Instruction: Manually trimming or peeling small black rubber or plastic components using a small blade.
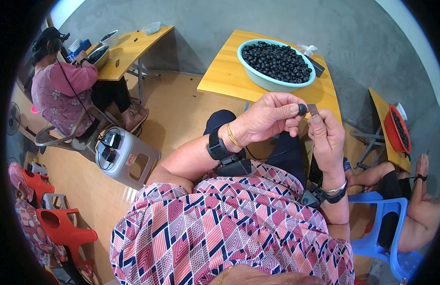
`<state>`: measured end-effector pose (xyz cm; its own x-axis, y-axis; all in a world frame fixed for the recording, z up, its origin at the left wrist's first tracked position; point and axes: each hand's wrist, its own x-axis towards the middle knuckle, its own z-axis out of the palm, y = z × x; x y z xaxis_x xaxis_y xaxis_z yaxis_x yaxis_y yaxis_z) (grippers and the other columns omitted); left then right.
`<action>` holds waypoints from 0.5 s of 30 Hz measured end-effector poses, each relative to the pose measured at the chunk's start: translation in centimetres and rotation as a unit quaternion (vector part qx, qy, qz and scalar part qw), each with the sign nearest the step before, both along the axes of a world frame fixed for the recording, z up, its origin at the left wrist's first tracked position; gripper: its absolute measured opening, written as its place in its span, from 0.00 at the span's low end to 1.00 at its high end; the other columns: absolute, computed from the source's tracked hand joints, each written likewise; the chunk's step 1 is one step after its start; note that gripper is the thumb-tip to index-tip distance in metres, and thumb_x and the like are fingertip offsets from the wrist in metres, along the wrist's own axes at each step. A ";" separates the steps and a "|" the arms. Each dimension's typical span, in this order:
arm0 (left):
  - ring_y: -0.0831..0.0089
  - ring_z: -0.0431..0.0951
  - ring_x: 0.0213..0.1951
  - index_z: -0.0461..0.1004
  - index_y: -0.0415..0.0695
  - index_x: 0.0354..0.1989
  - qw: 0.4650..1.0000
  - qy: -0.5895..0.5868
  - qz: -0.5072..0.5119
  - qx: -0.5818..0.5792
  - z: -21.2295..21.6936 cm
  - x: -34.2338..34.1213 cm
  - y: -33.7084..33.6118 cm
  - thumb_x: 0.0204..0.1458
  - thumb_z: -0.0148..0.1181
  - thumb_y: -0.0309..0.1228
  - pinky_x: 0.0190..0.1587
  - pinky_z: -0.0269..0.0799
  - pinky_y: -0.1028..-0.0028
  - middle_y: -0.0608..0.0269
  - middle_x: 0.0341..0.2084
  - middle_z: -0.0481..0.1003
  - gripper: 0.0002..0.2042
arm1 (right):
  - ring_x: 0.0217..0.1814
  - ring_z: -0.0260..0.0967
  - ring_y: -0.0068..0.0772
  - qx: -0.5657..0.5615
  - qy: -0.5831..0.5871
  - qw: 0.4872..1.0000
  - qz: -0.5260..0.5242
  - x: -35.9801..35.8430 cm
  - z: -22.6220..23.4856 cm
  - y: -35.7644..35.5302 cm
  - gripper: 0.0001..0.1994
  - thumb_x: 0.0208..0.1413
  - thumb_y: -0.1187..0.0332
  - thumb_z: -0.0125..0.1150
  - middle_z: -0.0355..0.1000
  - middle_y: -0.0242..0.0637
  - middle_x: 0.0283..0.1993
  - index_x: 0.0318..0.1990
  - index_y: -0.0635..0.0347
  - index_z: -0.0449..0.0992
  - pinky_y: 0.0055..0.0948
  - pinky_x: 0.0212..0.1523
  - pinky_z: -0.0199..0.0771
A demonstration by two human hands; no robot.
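Note:
My left hand is closed, pinching a small round black piece between thumb and fingers. It resembles the black ring-shaped pieces in the basin, though its hole does not show here. Right beside it, my right hand is closed on a thin flat metal blade, gripped by thumb and forefinger with its end upward. The blade's edge is close to the black piece; I cannot tell whether they touch. Just beyond my hands, a pale blue basin heaped with small black rings stands on a wooden table.
A dark box and a clear plastic bag lie behind the basin. To my left are a grey plastic stool and a person at another table. At right, someone sits near a red basin and blue chair.

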<state>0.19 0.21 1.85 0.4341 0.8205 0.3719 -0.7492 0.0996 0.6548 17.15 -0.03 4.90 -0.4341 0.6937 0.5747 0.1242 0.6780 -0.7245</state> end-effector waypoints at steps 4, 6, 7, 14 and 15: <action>0.77 0.68 0.25 0.70 0.38 0.41 1.000 0.006 -0.001 0.023 -0.3 0.1 0.2 0.52 0.52 0.30 0.31 0.72 0.76 0.64 0.24 0.67 0.10 | 0.21 0.49 0.12 0.003 0.015 1.000 -0.008 -0.4 0.5 -0.2 0.10 0.59 0.65 0.46 0.55 0.22 0.21 0.32 0.63 0.67 0.15 0.20 0.48; 0.77 0.70 0.25 0.71 0.36 0.38 0.999 0.006 0.032 0.024 -0.1 0.3 0.0 0.53 0.52 0.28 0.30 0.74 0.76 0.66 0.22 0.67 0.09 | 0.22 0.49 0.12 0.006 -0.012 1.000 -0.013 -0.4 0.7 -0.2 0.10 0.59 0.65 0.47 0.56 0.22 0.21 0.31 0.63 0.67 0.15 0.20 0.49; 0.77 0.70 0.25 0.71 0.36 0.38 0.999 0.005 0.032 0.023 -0.1 0.3 -0.1 0.53 0.52 0.28 0.30 0.74 0.76 0.66 0.22 0.67 0.09 | 0.22 0.49 0.12 0.005 -0.013 1.000 -0.014 -0.4 0.8 -0.3 0.10 0.59 0.65 0.47 0.56 0.22 0.21 0.31 0.63 0.67 0.15 0.20 0.49; 0.78 0.71 0.22 0.71 0.37 0.38 0.992 0.074 0.095 0.046 -0.3 0.2 0.2 0.53 0.51 0.28 0.27 0.74 0.78 0.66 0.21 0.67 0.08 | 0.22 0.55 0.16 0.009 -0.044 0.998 -0.037 -0.5 1.2 -0.3 0.10 0.58 0.67 0.46 0.61 0.29 0.20 0.29 0.64 0.67 0.19 0.22 0.55; 0.78 0.71 0.21 0.71 0.37 0.38 0.989 0.092 0.102 0.054 -0.3 0.1 0.2 0.53 0.51 0.27 0.27 0.74 0.79 0.66 0.21 0.67 0.08 | 0.21 0.61 0.20 0.009 -0.051 0.998 -0.039 -0.6 1.4 -0.3 0.10 0.58 0.69 0.46 0.67 0.34 0.20 0.28 0.65 0.68 0.22 0.24 0.62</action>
<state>0.29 0.45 1.54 0.3312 0.8583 0.3919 -0.6136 -0.1196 0.7805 16.54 -0.37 6.25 -0.4359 0.7174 0.5435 0.2499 0.6766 -0.6926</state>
